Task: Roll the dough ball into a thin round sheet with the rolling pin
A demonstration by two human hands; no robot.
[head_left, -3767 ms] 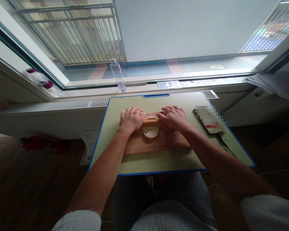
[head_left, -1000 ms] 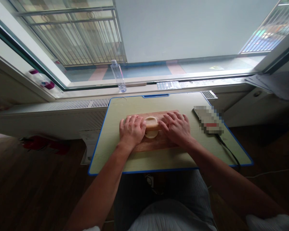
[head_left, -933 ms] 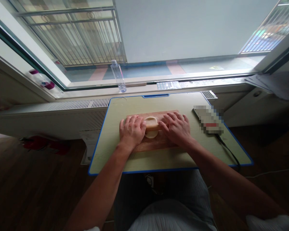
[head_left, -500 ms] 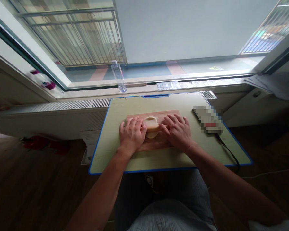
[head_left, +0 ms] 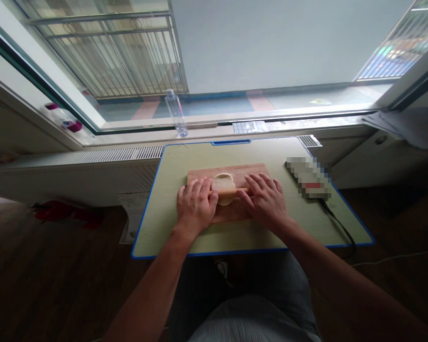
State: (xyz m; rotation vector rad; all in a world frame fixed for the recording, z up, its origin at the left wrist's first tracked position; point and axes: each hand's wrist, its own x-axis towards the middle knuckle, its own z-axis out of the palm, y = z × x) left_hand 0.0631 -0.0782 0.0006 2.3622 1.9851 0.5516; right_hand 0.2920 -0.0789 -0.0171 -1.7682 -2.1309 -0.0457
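A wooden rolling pin [head_left: 228, 194] lies crosswise over a flat, pale round of dough [head_left: 223, 181]. My left hand [head_left: 197, 202] presses down on the pin's left end, its thumb along the near side. On the right end rests my right hand [head_left: 266, 197], fingers curved over the handle. Dough shows both beyond the pin and a little on its near side. Beneath it all is a reddish wooden board [head_left: 231, 216], partly covered by my hands.
The board sits on a small blue-edged table [head_left: 157, 237]. A phone-like device [head_left: 308, 178], blurred out, lies at the right with a black cable [head_left: 337, 221]. On the windowsill stands a clear plastic bottle [head_left: 176, 114]; a white radiator [head_left: 128, 154] runs below the window.
Both hands and the rolling pin have moved slightly toward me over the dough. More of the dough beyond the pin shows now.
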